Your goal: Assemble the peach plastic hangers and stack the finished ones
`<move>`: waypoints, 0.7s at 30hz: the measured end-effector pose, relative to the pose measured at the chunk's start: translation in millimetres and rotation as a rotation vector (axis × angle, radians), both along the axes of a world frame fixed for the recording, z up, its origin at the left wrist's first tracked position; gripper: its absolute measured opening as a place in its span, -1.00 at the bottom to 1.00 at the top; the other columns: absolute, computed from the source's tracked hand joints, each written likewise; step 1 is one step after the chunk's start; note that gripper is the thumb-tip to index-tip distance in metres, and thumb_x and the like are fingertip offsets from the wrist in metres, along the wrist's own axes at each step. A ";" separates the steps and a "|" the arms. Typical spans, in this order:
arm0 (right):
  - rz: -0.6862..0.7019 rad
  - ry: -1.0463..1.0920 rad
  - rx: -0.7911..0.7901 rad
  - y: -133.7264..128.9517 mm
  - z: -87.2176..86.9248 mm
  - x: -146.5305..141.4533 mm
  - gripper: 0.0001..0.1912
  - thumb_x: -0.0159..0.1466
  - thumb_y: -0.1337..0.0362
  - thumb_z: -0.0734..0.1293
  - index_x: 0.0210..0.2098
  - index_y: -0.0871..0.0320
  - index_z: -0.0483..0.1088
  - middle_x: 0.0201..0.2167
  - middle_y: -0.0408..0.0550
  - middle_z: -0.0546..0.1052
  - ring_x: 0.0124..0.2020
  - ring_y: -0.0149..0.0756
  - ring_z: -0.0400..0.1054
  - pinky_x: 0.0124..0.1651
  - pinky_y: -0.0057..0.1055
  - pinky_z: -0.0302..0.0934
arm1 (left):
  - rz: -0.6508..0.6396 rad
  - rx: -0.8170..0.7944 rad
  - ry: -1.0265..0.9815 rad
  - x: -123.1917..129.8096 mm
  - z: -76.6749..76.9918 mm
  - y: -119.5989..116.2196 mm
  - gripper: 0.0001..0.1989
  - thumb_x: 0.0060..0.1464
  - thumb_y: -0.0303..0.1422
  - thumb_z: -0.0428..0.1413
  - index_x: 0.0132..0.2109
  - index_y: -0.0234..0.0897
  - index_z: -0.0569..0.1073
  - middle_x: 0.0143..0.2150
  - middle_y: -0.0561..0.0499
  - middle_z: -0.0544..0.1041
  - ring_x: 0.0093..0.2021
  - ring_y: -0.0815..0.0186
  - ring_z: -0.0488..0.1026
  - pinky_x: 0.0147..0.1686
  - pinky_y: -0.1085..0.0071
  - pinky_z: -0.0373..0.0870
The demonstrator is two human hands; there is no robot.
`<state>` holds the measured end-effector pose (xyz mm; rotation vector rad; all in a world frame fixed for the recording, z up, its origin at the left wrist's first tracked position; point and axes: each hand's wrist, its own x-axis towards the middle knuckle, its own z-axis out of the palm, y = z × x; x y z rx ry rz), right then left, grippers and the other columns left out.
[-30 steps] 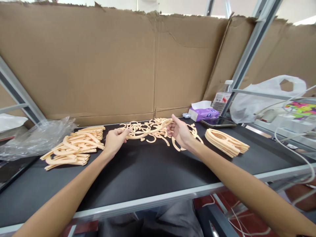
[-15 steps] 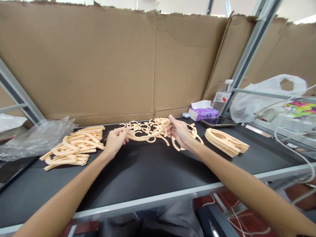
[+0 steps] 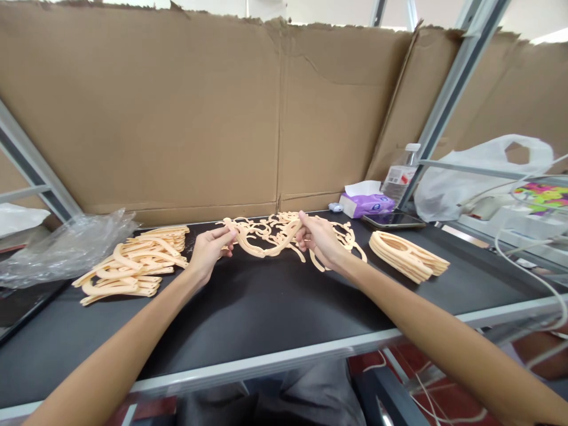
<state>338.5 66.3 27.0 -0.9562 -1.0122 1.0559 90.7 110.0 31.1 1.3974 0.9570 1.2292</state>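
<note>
Between my two hands a beige plastic folding hanger point(image 3: 265, 253) is held up over the black tabletop, its curved arms dipping in the middle. My left hand point(image 3: 210, 253) pinches its left end between thumb and fingers. At the other end, the thumb and fingers of my right hand point(image 3: 323, 241) are closed on the right arm. Behind it lies a loose heap of thin, curved beige hook pieces point(image 3: 342, 236), partly hidden by my hands. Left of my left hand is a pile of curved beige arm pieces point(image 3: 128, 266). A neat stack of folded beige hangers point(image 3: 406, 254) lies to the right.
Crumpled clear plastic point(image 3: 66, 248) lies at the left. Along the back right are a purple tissue pack point(image 3: 368, 205), a phone point(image 3: 393, 220) and a water bottle point(image 3: 399, 174). A cardboard wall point(image 3: 199, 118) closes off the back. White cables point(image 3: 528, 266) hang at the right.
The hanger's left end has tilted up and its arms now dip more sharply in the middle. My right hand has shifted slightly left and down; both hands keep their hold.
</note>
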 end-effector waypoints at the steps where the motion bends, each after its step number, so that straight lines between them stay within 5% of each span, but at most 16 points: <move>1: 0.009 -0.010 0.003 -0.4 -0.2 -1.2 -0.46 0.06 -0.18 0.46 -0.57 0.20 0.34 -0.70 -0.14 0.41 -0.73 -0.47 0.21 -0.66 -0.51 0.09 | 0.001 0.005 -0.002 0.2 -0.4 -0.1 -0.59 -0.26 -0.13 0.38 -0.31 -0.36 0.61 -0.42 -0.01 0.50 -0.46 0.43 0.31 -0.52 0.53 0.30; 8: 0.082 -0.053 -0.015 -5.3 -2.5 -11.8 -0.45 0.06 -0.18 0.46 -0.60 0.19 0.31 -0.69 -0.13 0.40 -0.71 -0.48 0.21 -0.65 -0.50 0.11 | -0.013 0.028 -0.002 3.2 -2.1 -3.2 -0.52 -0.22 -0.11 0.39 -0.17 -0.34 0.63 -0.21 -0.10 0.60 -0.36 0.37 0.40 -0.45 0.48 0.39; 21: 0.274 -0.139 -0.020 -11.2 -6.1 -19.8 -0.50 0.08 -0.12 0.46 -0.58 0.22 0.37 -0.65 -0.13 0.43 -0.66 -0.48 0.26 -0.62 -0.52 0.18 | -0.123 0.044 0.020 5.6 -2.6 -10.1 -0.63 -0.24 -0.24 0.41 -0.30 -0.31 0.50 -0.30 -0.01 0.59 -0.31 0.30 0.52 -0.34 0.40 0.48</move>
